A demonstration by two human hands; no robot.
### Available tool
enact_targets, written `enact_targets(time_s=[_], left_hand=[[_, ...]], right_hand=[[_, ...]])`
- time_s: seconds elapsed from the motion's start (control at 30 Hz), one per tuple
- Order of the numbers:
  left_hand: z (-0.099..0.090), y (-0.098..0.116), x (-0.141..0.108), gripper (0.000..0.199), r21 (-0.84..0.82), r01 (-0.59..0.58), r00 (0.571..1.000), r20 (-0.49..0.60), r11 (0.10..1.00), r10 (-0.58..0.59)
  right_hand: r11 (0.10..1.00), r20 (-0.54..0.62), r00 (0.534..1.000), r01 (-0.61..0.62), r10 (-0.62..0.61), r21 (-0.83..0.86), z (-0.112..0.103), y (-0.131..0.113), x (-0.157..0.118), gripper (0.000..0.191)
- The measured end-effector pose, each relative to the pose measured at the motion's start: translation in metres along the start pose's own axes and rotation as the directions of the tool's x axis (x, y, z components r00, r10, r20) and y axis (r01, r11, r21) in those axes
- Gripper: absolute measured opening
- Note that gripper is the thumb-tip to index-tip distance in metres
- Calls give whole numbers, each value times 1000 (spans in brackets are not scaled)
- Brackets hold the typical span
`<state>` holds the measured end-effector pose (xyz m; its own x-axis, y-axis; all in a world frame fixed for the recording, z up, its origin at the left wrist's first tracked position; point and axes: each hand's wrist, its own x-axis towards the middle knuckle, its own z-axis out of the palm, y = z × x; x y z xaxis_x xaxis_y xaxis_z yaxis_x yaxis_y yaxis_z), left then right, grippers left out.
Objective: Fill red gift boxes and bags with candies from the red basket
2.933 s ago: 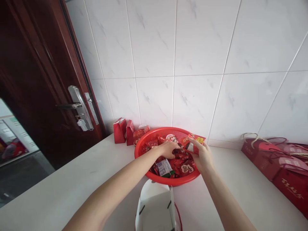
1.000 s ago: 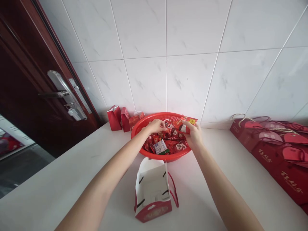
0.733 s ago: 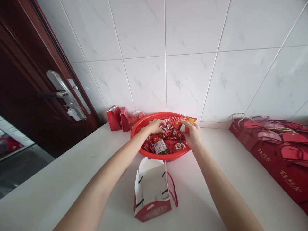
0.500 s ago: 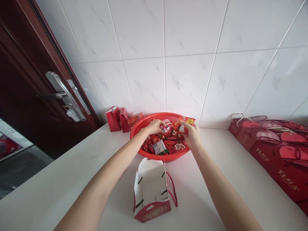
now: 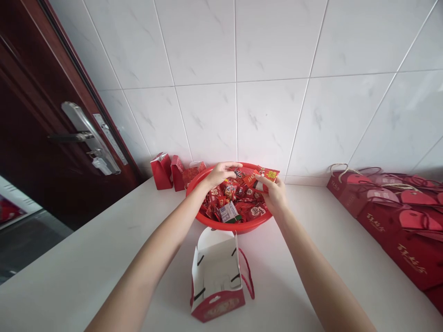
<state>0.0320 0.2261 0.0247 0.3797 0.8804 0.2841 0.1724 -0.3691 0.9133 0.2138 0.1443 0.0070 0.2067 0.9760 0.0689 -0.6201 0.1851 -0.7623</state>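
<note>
On my feed, one packet (image 5: 268, 174) is pinched in my right hand (image 5: 277, 196), my left hand (image 5: 218, 176) curls half-open, grip unclear, over one basket (image 5: 242, 227) of uncountable sweets (image 5: 230, 189), and one open box (image 5: 223, 305) sits lower centre, lengthwise up-frame, nearer my left.

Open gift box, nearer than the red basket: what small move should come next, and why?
Perhaps the right hand should ease its red packet toward the open gift box: it grips the packet at the red basket's rim, and the box stands close by, its white inside showing.
</note>
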Motion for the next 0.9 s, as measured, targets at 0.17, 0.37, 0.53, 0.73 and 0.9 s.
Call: enact_targets(time_s=[0.17,0.37,0.53,0.73,0.9], left_hand=[[4,9,-5,40,-140,35,999,18,990,-33],[12,15,-13,53,-146,-38,992,-121,989,20],[20,22,-24,52,-250,10,972,-227,968,-69],[32,33,-39,25,-442,146,975,-89,885,-205],[39,32,-44,33,-378,145,976,-96,914,-195]], right_hand=[[997,115,991,-63,68,-45,-1,-1,-1,36],[998,169,984,-53,57,-31,-3,0,-1,38],[999,204,978,-50,53,-18,-3,0,-1,39],[1000,213,977,-24,27,-15,-2,-1,-2,38],[1000,204,979,-27,24,14,-2,0,-3,41]])
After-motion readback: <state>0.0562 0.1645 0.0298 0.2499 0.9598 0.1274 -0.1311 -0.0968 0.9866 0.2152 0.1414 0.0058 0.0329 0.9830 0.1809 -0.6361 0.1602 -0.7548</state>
